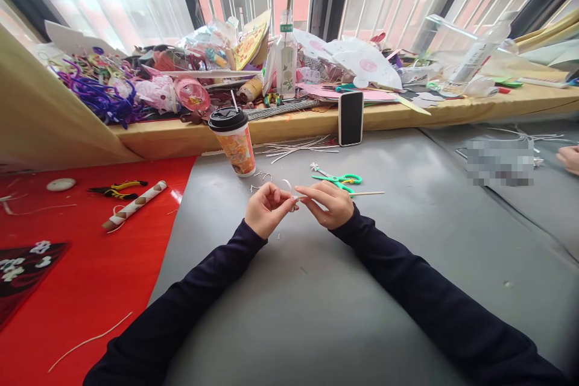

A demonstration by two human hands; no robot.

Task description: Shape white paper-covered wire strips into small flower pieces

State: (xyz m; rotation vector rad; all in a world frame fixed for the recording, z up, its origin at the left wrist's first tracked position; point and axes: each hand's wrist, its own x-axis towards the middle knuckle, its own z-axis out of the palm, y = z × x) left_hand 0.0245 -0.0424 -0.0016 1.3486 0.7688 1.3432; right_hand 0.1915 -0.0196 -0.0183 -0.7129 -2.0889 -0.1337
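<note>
My left hand (268, 210) is closed, with thumb and fingertips pinching a thin white strip (287, 184) whose free end curls upward. Opposite it, my right hand (329, 202) pinches at the same small white piece, so the fingertips of both hands nearly meet. A thin pale stick (370, 193) pokes out behind my right hand; whether that hand holds it cannot be told. Just beyond my right hand lie green-handled scissors (340, 181) and a small white flower-like piece (315, 166). Short bent white bits (260, 178) lie beyond my left hand.
A lidded paper cup (237, 151) and an upright phone (351, 119) stand toward the cluttered sill (289, 123). Long white strips (303, 148) lie between them. Yellow-black pliers (118, 190) and a wrapped tube (136, 206) rest on the red cover (113, 265). Another person's hand (569, 159) appears far right.
</note>
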